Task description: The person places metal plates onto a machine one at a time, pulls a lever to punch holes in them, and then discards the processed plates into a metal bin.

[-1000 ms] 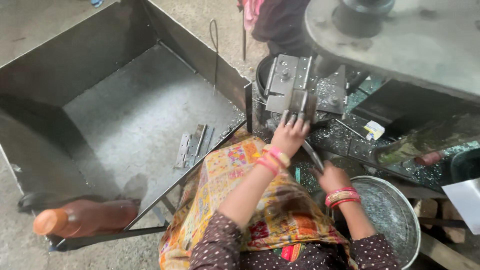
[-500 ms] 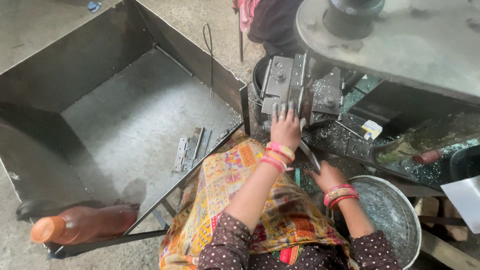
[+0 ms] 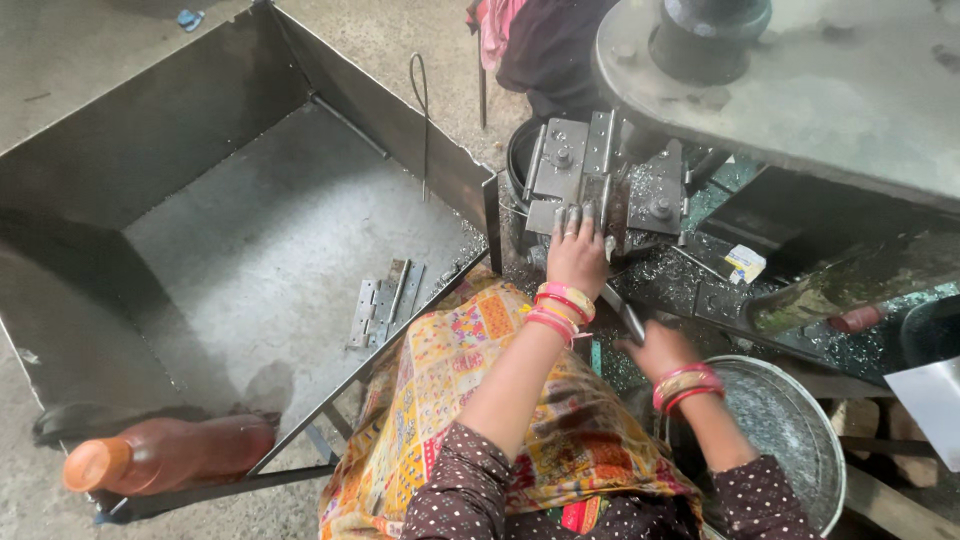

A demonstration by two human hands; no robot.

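Steel hinge [image 3: 573, 170] lies on the press fixture [image 3: 640, 190], under the fingertips of the left hand [image 3: 577, 255], fingers flat, not clamped. Right hand [image 3: 655, 347] grips a lever [image 3: 622, 312] beside a pan [image 3: 790, 440]. 2 hinges [image 3: 385, 302] lie in the bin [image 3: 180, 150]; a bottle [image 3: 165, 452] rests below.

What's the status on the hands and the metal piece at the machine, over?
Left hand fingers pressed on hinge plate in the machine fixture. Right hand low beside the steel bowl, grip unclear. Loose hinges lie in the bin.
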